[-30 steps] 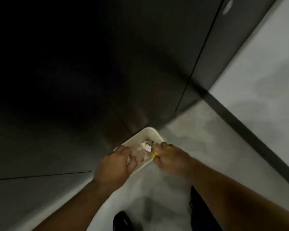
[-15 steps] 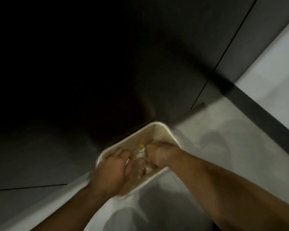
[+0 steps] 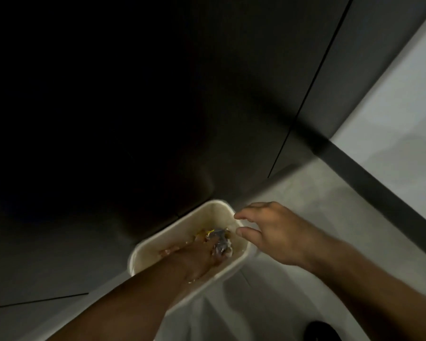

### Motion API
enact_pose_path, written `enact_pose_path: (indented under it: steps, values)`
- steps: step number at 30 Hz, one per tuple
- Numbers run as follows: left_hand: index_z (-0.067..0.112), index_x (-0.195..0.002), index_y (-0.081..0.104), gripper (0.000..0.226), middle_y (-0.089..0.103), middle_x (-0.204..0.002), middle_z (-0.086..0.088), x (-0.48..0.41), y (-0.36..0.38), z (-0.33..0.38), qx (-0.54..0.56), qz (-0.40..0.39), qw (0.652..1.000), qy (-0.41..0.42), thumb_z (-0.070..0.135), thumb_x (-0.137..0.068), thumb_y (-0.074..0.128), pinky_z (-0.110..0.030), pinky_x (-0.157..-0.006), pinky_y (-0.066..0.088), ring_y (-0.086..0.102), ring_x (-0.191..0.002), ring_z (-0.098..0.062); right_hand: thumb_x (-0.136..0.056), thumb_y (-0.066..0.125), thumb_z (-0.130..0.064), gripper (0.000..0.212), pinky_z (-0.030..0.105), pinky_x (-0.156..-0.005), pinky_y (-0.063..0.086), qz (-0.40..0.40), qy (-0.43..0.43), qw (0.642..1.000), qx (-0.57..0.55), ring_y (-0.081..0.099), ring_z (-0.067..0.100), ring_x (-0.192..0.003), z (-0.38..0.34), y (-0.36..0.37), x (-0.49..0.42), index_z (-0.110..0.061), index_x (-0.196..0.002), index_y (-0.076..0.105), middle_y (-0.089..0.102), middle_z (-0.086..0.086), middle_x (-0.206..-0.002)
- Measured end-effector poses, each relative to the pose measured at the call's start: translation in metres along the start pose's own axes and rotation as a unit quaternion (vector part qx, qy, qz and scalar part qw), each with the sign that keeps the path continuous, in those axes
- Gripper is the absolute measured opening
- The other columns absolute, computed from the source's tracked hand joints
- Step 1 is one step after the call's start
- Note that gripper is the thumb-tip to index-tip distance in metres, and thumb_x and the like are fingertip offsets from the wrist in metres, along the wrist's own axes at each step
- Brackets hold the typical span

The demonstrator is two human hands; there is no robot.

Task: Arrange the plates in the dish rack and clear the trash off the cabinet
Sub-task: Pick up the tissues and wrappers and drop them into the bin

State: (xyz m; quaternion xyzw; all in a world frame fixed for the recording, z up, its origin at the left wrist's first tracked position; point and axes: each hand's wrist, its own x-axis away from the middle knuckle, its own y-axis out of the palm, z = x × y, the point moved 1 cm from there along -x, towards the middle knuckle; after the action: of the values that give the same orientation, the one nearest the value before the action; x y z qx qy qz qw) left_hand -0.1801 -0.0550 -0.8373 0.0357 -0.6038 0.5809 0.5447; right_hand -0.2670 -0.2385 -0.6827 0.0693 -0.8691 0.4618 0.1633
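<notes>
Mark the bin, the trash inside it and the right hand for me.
bin [image 3: 214, 217]: head view, on the bare inner wall at the far end.
trash [image 3: 220, 238]: head view, on the crumpled silvery wrapper.
right hand [image 3: 278, 235]: head view, on the back of the hand.

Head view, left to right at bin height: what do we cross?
Left rim of the bin → left hand, down inside it → crumpled wrappers → right hand, fingers spread over the right rim.
</notes>
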Motion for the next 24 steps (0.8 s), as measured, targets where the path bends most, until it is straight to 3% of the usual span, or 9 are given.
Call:
enact_pose_path:
  steps: [3,5,7,9,11,15,20,24]
  values:
    - [0.041,-0.132,0.048,0.039,0.057,-0.128,0.008,0.048,-0.045,0.024,0.135,0.143,0.98,-0.005,0.051,-0.094,0.042,-0.021,-0.091,0.04,0.058,-0.113,-0.018,-0.098,0.049,-0.046,0.037,0.025,-0.09,0.042,0.018,0.005,1.0,-0.003,0.05,0.007,-0.112,-0.02,-0.037,0.018,-0.033,-0.133,0.054,0.056,-0.011,-0.128]
    - [0.033,-0.111,0.063,0.026,0.064,-0.107,0.011,0.095,-0.087,0.045,0.16,0.209,0.965,0.02,0.046,-0.095,0.048,-0.019,-0.077,0.046,0.066,-0.092,-0.016,-0.098,0.049,-0.046,0.034,0.023,-0.089,0.041,0.036,0.002,0.999,0.003,0.051,0.008,-0.111,-0.038,-0.076,0.036,-0.032,-0.129,0.056,0.057,-0.012,-0.124]
    - [0.027,-0.095,0.065,0.022,0.062,-0.095,0.011,0.149,-0.138,0.07,0.171,0.268,0.947,0.05,0.045,-0.092,0.053,-0.03,-0.075,0.049,0.064,-0.083,-0.012,-0.097,0.05,-0.047,0.034,0.02,-0.086,0.041,0.055,-0.003,0.998,0.002,0.052,0.006,-0.11,-0.056,-0.125,0.058,-0.033,-0.128,0.057,0.057,-0.014,-0.121]
    - [0.028,-0.086,0.062,0.023,0.055,-0.088,0.016,0.208,-0.194,0.103,0.18,0.315,0.927,0.098,0.049,-0.088,0.053,-0.029,-0.07,0.048,0.058,-0.078,-0.005,-0.095,0.052,-0.049,0.035,0.012,-0.079,0.041,0.09,-0.002,0.996,-0.027,0.053,0.0,-0.104,-0.075,-0.18,0.083,-0.034,-0.125,0.059,0.058,-0.017,-0.117]
    - [0.031,-0.081,0.058,0.025,0.052,-0.083,0.018,0.273,-0.252,0.144,0.178,0.353,0.906,0.15,0.054,-0.086,0.049,-0.022,-0.064,0.046,0.055,-0.076,-0.004,-0.093,0.058,-0.046,0.031,0.018,-0.079,0.048,0.144,-0.01,0.986,-0.08,0.057,-0.002,-0.097,-0.098,-0.24,0.114,-0.031,-0.119,0.065,0.063,-0.017,-0.109]
    - [0.031,-0.083,0.057,0.021,0.055,-0.085,0.015,0.391,-0.368,0.226,0.145,0.397,0.879,0.22,0.05,-0.089,0.051,-0.025,-0.063,0.049,0.058,-0.076,-0.005,-0.092,0.064,-0.035,0.019,0.025,-0.083,0.052,0.194,-0.027,0.974,-0.112,0.06,-0.001,-0.092,-0.14,-0.358,0.177,-0.03,-0.11,0.068,0.064,-0.014,-0.1]
    - [0.032,-0.087,0.057,0.025,0.053,-0.086,0.016,0.481,-0.501,0.299,0.049,0.467,0.856,0.217,0.053,-0.089,0.044,-0.02,-0.066,0.045,0.053,-0.078,0.0,-0.092,0.065,-0.035,0.016,0.017,-0.077,0.046,0.22,-0.076,0.971,-0.054,0.057,-0.001,-0.09,-0.186,-0.507,0.229,-0.031,-0.107,0.065,0.06,-0.015,-0.099]
    - [0.037,-0.088,0.055,0.018,0.053,-0.085,0.018,0.502,-0.563,0.323,0.037,0.515,0.837,0.182,0.053,-0.088,0.047,-0.019,-0.067,0.042,0.052,-0.08,0.003,-0.091,0.064,-0.037,0.013,0.011,-0.07,0.039,0.254,-0.107,0.961,-0.015,0.055,-0.005,-0.088,-0.204,-0.585,0.244,-0.033,-0.103,0.063,0.056,-0.02,-0.094]
